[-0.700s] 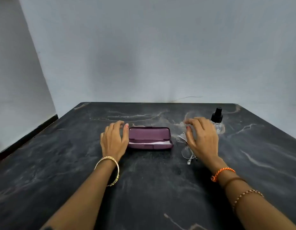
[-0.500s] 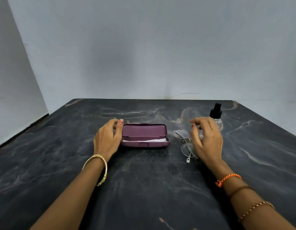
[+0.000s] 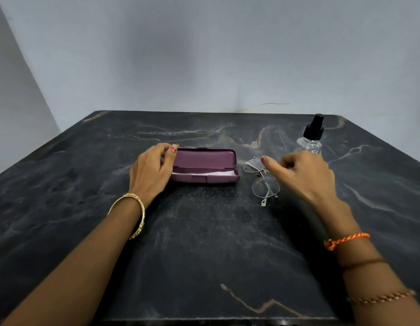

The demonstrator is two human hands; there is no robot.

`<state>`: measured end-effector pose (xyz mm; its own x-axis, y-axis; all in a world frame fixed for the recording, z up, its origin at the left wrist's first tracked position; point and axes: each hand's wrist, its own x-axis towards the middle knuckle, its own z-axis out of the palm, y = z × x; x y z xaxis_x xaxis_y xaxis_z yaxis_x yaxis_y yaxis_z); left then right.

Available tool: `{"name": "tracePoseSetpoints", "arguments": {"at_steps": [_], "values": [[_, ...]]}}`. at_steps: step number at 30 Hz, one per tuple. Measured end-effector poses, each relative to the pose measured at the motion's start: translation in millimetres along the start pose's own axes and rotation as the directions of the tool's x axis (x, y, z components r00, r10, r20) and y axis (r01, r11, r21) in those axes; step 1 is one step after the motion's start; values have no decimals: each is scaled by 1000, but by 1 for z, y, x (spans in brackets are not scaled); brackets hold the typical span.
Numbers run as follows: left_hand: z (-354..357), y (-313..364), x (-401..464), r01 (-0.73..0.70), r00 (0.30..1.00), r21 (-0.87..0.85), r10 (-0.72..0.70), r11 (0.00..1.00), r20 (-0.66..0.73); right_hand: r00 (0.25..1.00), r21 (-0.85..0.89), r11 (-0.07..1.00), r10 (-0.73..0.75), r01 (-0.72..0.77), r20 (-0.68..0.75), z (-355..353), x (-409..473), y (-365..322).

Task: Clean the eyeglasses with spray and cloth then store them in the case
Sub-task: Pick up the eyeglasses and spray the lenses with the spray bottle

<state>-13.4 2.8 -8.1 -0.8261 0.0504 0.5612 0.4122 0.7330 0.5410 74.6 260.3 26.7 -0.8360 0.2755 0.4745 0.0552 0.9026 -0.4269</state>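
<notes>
Eyeglasses (image 3: 263,182) lying folded on desk (image 3: 204,243), long axis running away from viewer, just left of right hand (image 3: 300,175). Right hand hovering nearer, fingers loosely curled, holding nothing. Left hand (image 3: 152,170) gripping open case (image 3: 204,165) end.

Soft, dim, even light falls from above, leaving my grey wall (image 3: 204,55) flat and shadowless. The dark marble table (image 3: 204,243) shows faint sheen, no harsh glare. My left hand (image 3: 151,171) looks fairly sharp; my right hand (image 3: 300,175) is slightly motion-blurred, a soft shadow beneath its wrist. Wide-angle distortion bends table edges outward beyond both forearms.
</notes>
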Motion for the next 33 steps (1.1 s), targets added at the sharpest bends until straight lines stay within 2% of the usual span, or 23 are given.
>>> {"name": "tracePoseSetpoints", "arguments": {"at_steps": [2,4,6,11,15,18,20,23,26,30,33], "values": [[1,1,0,-32,999,-7,32,999,-6,987,-9,999,-45,47,151,-9,0,5],[1,3,-1,-71,997,-29,71,997,-19,939,-24,995,-85,99,332,-13,0,8],[1,5,-1,-108,994,-40,107,993,-28,896,1,993,-105,117,432,-14,0,10],[0,9,-3,-158,987,-55,156,986,-39,910,76,994,-105,81,400,-10,4,13],[-1,12,-4,-182,983,-79,179,980,-47,903,253,966,-54,-61,426,-8,5,14],[-1,14,-4,-188,982,-87,185,978,-40,919,387,893,70,-231,387,-7,6,16],[0,14,-4,-201,979,-90,197,975,-50,923,517,795,133,-318,362,-6,6,17],[1,15,-4,-228,973,-97,223,969,-67,931,692,628,177,-356,318,-7,4,15],[1,18,-6,-246,968,-115,239,962,-75,954,750,591,213,-298,211,-7,5,10],[1,22,-5,-260,962,-126,245,957,-122,970,682,718,237,-138,-54,-8,6,6],[2,25,-6,-294,949,-133,273,946,-160,948,689,724,189,41,-254,-12,2,-1]]}}
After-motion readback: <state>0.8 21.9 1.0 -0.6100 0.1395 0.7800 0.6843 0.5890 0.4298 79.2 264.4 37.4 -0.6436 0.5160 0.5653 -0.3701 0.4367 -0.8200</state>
